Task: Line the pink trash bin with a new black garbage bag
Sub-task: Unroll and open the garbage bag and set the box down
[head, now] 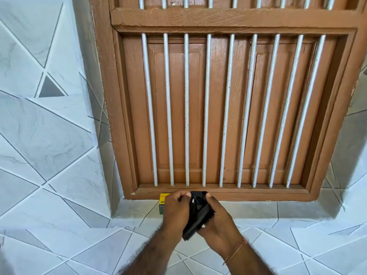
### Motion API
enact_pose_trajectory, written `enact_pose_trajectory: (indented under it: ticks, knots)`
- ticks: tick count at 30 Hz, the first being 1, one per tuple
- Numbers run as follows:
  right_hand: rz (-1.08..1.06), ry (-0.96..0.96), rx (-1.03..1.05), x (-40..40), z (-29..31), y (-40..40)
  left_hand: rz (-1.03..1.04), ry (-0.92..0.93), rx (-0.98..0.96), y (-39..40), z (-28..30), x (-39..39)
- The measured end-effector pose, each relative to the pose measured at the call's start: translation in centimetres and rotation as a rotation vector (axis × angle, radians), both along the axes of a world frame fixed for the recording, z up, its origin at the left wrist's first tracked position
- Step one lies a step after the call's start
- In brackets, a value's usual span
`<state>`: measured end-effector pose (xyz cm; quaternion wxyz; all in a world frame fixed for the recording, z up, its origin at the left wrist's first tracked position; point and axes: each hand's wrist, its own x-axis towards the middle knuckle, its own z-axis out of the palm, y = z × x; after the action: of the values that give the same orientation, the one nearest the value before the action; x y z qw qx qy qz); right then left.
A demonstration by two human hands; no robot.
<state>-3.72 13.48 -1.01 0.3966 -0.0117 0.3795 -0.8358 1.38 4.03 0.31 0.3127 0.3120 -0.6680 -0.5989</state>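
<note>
A folded black garbage bag [198, 213] is held between both of my hands, low in the middle of the head view, in front of a window sill. My left hand [174, 210] grips its upper left edge with the thumb on top. My right hand [219, 221] cups the bag from the right and underneath, fingers curled over its top. The bag is still a compact folded bundle. The pink trash bin is not in view.
A small yellow and green box [162, 203] stands on the tiled sill [258, 210], partly behind my left hand. Above it is a brown wooden window [224, 116] with white vertical bars. Grey-white patterned tiles [49, 135] cover the walls on both sides.
</note>
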Motion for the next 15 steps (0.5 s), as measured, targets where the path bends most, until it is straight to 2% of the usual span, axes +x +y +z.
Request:
enact_pose_trajectory:
  ticks: [3, 7, 15]
  knots:
    - [0.052, -0.053, -0.046, 0.6, -0.2, -0.3, 0.005, 0.036, 0.199, -0.7, 1.0, 0.3]
    - [0.118, -0.085, 0.019, 1.6, -1.2, -0.4, 0.051, 0.099, 0.336, -1.8, 2.0, 0.8]
    - [0.137, -0.029, 0.111, 1.7, -1.8, 0.4, 0.226, 0.102, 0.382, -6.1, 3.7, 2.8]
